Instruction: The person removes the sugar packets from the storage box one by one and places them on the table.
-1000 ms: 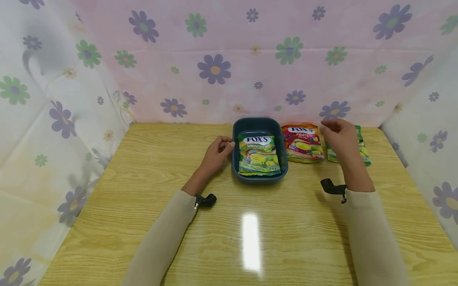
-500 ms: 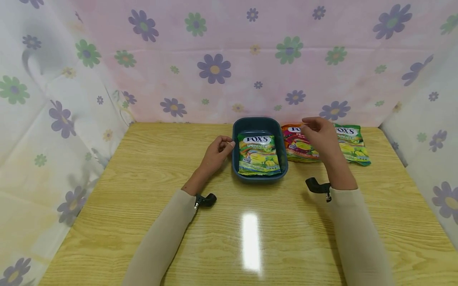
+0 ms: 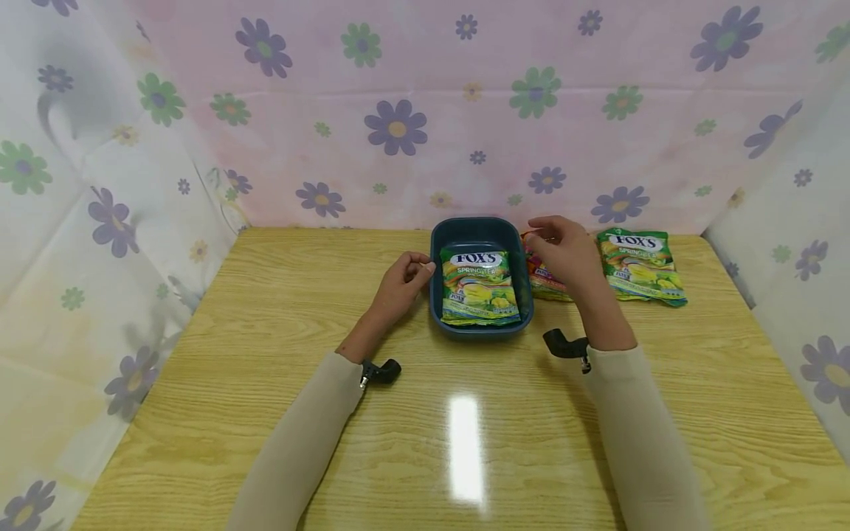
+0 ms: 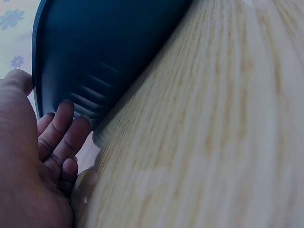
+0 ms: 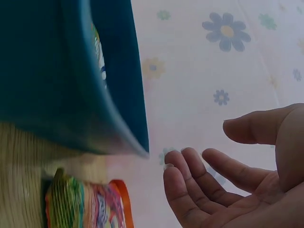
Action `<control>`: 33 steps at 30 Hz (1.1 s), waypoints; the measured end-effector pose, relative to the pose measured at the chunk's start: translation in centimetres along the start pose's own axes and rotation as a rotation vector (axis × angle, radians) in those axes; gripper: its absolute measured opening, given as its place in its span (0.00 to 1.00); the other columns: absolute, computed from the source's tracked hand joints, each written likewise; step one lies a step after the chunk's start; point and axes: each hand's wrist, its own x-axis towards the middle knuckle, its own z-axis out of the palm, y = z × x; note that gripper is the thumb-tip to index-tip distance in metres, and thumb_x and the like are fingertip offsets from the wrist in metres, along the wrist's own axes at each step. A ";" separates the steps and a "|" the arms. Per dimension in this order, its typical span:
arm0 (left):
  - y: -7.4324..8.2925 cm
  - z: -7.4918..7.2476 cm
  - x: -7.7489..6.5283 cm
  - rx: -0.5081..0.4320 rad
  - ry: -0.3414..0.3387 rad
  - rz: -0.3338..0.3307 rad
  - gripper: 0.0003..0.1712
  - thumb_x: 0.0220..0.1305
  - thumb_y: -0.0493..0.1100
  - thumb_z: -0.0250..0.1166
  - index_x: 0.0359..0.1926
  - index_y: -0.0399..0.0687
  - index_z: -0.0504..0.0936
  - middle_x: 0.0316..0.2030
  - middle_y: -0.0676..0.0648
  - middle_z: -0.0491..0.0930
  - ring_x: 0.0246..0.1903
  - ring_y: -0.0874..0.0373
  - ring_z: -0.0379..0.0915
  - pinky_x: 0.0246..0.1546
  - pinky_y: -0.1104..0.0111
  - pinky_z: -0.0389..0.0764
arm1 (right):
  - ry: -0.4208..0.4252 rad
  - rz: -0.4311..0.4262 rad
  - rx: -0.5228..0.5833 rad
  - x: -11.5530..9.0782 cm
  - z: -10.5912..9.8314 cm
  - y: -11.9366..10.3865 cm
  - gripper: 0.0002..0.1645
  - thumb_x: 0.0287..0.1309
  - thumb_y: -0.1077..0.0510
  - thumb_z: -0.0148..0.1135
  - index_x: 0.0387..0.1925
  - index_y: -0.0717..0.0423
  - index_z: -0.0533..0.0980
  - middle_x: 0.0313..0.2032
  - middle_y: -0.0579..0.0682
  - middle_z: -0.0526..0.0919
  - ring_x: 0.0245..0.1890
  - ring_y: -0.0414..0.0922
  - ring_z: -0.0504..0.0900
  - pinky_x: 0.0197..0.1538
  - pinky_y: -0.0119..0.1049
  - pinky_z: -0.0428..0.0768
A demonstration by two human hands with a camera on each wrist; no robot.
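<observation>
A dark blue-green plastic tub [image 3: 483,333] stands on the table with a green Fox's Spring Tea candy bag [image 3: 479,291] lying inside. My left hand [image 3: 403,284] rests against the tub's left side. In the left wrist view its thumb is at the rim and its bent fingers [image 4: 66,126] are right at the outer wall. Over a red-orange Fox's candy bag [image 3: 547,286] hovers my right hand [image 3: 567,254], partly covering that bag. The right wrist view shows its thumb and fingers [image 5: 221,166] apart with nothing between them.
Another green Fox's Spring Tea bag [image 3: 643,267] lies to the right of the red-orange one. A flower-print cloth [image 3: 398,173] hangs behind the wood-grain table [image 3: 319,310] and along both sides. Wrist cameras [image 3: 564,344] sit on both forearms.
My right hand has moved left from between the two bags to over the red-orange bag, uncovering the green bag at the right. The left hand and the tub have stayed in place.
</observation>
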 end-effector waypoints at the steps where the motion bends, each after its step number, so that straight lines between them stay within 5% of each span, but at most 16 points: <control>1: 0.0 0.0 0.0 0.001 0.000 0.000 0.18 0.82 0.51 0.60 0.60 0.43 0.78 0.38 0.43 0.85 0.40 0.52 0.78 0.45 0.64 0.75 | -0.014 -0.003 0.004 0.0 0.2 -0.1 0.27 0.78 0.54 0.56 0.72 0.60 0.73 0.60 0.64 0.80 0.56 0.58 0.81 0.53 0.42 0.78; 9: 0.0 -0.1 -0.1 0.003 -0.001 -0.001 0.20 0.82 0.53 0.60 0.61 0.44 0.78 0.39 0.44 0.85 0.40 0.53 0.78 0.44 0.64 0.74 | -0.146 0.022 -0.044 0.1 1.5 -1.4 0.31 0.81 0.53 0.55 0.76 0.62 0.67 0.67 0.66 0.75 0.64 0.62 0.77 0.67 0.59 0.75; 20: 0.0 0.0 -0.1 -0.022 -0.004 0.006 0.21 0.82 0.51 0.60 0.62 0.40 0.77 0.40 0.41 0.85 0.42 0.46 0.79 0.46 0.63 0.73 | -0.372 0.148 -0.125 -0.4 3.2 -2.5 0.42 0.84 0.49 0.48 0.84 0.63 0.46 0.81 0.67 0.55 0.79 0.65 0.58 0.75 0.63 0.63; 24: 0.1 0.0 0.0 -0.024 -0.005 0.005 0.21 0.82 0.51 0.60 0.62 0.38 0.77 0.40 0.40 0.85 0.44 0.42 0.79 0.47 0.62 0.73 | -0.377 0.168 -0.154 -0.4 4.0 -2.4 0.43 0.84 0.48 0.48 0.84 0.64 0.45 0.83 0.64 0.49 0.81 0.64 0.53 0.77 0.63 0.59; 33: 0.2 0.0 0.0 -0.017 0.001 -0.003 0.18 0.81 0.51 0.61 0.58 0.43 0.78 0.40 0.43 0.85 0.42 0.51 0.79 0.47 0.64 0.76 | -0.352 0.213 -0.158 -0.5 5.2 -2.4 0.46 0.83 0.48 0.49 0.84 0.66 0.40 0.84 0.66 0.43 0.83 0.64 0.45 0.79 0.63 0.53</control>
